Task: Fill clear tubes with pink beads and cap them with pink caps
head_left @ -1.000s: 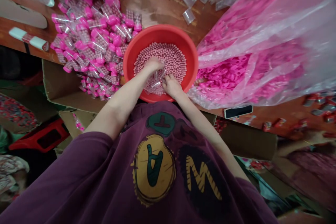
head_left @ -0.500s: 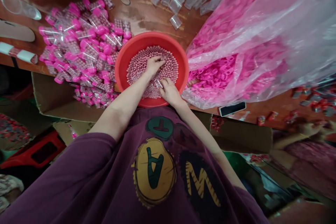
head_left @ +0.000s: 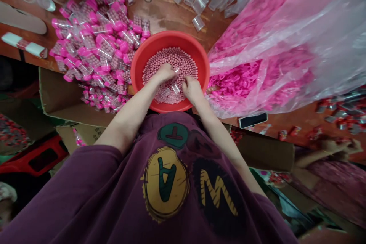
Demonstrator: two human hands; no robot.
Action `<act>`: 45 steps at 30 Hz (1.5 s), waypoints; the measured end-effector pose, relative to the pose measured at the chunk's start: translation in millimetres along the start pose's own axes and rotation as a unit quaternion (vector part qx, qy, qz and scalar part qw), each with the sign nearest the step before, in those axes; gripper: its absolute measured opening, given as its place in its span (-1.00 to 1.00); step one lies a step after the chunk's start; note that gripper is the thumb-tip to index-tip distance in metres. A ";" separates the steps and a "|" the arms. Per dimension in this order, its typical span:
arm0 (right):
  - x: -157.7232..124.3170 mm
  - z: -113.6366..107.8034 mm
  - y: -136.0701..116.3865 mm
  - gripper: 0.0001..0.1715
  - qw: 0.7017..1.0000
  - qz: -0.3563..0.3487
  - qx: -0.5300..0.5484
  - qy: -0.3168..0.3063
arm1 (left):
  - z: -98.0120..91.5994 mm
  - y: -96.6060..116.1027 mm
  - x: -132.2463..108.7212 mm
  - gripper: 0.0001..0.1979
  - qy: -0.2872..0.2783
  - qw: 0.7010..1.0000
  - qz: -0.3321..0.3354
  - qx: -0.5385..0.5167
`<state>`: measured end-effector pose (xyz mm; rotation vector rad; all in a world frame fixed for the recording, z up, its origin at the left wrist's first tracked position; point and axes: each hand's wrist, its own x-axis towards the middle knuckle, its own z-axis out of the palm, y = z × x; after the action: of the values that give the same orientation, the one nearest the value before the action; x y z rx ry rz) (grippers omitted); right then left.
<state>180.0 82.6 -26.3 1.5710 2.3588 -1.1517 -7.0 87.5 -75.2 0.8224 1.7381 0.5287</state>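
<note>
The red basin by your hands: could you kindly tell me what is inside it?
The red basin holds pink beads, with clear plastic tubes among them at the left hand and right hand; the beads hide its floor.

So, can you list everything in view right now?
red basin: one, red, on the wooden table
beads: many, pale pink, in the basin
capped filled tubes: many, pink caps, heaped left of the basin
empty tubes: many, clear, beyond the basin
plastic bag of parts: one, pink through clear film, right of the basin
black slab: one, black, at the table's edge
co-worker's hand: one, far right
loose tube: one, clear, between the hands
left hand: one, on the beads
right hand: one, on the beads
sweatshirt: one, purple, on the person
</note>
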 end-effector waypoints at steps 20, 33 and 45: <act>-34.1 -2.4 21.2 -0.59 0.985 -0.082 0.153 0.024 | 24.1 20.1 -29.9 -0.81 0.036 0.929 -0.017 -0.367; -10.5 -62.6 5.4 -0.57 0.963 -0.166 0.200 0.074 | -4.1 44.5 -95.7 -0.59 -0.114 0.936 0.054 -0.328; -13.3 -54.2 13.6 -0.45 0.928 -0.122 0.351 -0.023 | -11.0 27.9 -111.5 -0.72 -0.123 0.929 0.037 -0.346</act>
<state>214.9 108.8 11.1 1.3712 2.2804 -2.2482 9.1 23.0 19.2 0.4186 1.1629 0.9727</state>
